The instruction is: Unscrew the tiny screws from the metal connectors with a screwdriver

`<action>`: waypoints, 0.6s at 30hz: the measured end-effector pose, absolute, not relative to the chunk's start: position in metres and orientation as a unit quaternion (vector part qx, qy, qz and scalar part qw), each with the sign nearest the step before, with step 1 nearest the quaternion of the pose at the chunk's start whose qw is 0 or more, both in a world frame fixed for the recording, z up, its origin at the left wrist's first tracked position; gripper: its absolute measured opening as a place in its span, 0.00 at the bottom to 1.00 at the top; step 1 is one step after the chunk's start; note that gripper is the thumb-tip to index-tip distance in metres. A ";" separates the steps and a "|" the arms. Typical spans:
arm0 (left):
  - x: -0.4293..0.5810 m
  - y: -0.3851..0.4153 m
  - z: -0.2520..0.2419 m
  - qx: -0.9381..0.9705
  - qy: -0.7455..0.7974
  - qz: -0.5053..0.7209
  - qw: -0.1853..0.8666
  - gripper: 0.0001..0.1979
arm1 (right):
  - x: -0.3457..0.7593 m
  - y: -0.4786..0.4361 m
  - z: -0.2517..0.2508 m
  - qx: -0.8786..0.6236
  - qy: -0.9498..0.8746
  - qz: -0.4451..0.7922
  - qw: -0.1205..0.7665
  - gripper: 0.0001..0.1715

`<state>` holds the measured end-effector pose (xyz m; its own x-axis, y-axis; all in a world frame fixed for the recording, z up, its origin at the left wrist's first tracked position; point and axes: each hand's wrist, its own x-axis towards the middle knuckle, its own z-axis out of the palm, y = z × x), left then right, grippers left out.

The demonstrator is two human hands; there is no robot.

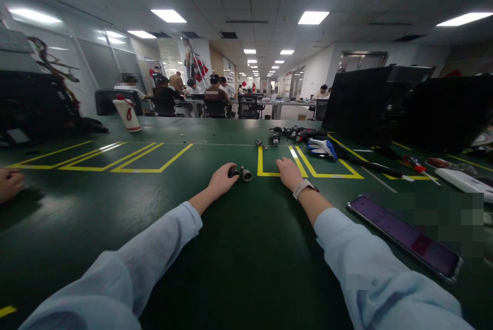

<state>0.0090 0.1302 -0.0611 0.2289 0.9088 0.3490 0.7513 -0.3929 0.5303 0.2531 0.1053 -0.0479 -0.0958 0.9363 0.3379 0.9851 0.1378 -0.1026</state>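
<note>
My left hand (pixel 223 180) is closed around a small dark round part (pixel 232 171) above the green table. Just right of its fingertips lies a metal cylindrical part (pixel 246 173). My right hand (pixel 288 172), with a watch on the wrist, has its fingers pinched together over the yellow tape rectangle; a thin tip shows above the fingers, too small to name. Beyond the tape, a small metal piece (pixel 258 143) and a black-and-silver part (pixel 275 139) lie on the table.
A phone (pixel 406 235) lies at the right. Behind it are a red screwdriver (pixel 415 164), blue-white gloves (pixel 322 148) and a white power strip (pixel 464 183). A paper cup (pixel 127 114) stands at the back left. Another person's hand (pixel 11 184) rests at the left edge.
</note>
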 end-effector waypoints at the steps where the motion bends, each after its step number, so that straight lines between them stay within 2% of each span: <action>1: 0.009 0.130 -0.061 0.775 0.537 0.309 0.123 0.21 | 0.254 0.110 -0.049 -0.654 -0.734 -0.076 0.169 0.15; 6: 0.007 0.128 -0.060 0.785 0.536 0.291 0.108 0.23 | 0.255 0.116 -0.047 -0.660 -0.705 -0.088 0.244 0.08; 12: 0.004 0.123 -0.055 0.813 0.514 0.260 0.083 0.24 | 0.255 0.096 -0.042 -0.662 -0.640 -0.072 0.382 0.12; 18: -0.003 0.112 -0.047 0.821 0.517 0.239 0.036 0.18 | 0.239 0.059 -0.047 -0.626 -0.606 0.034 0.489 0.11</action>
<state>-0.0027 0.1121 -0.0472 0.3513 0.8663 0.3551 0.8324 -0.4626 0.3052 0.2389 0.0587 -0.0470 0.2631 0.7926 0.5500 0.7253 0.2135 -0.6545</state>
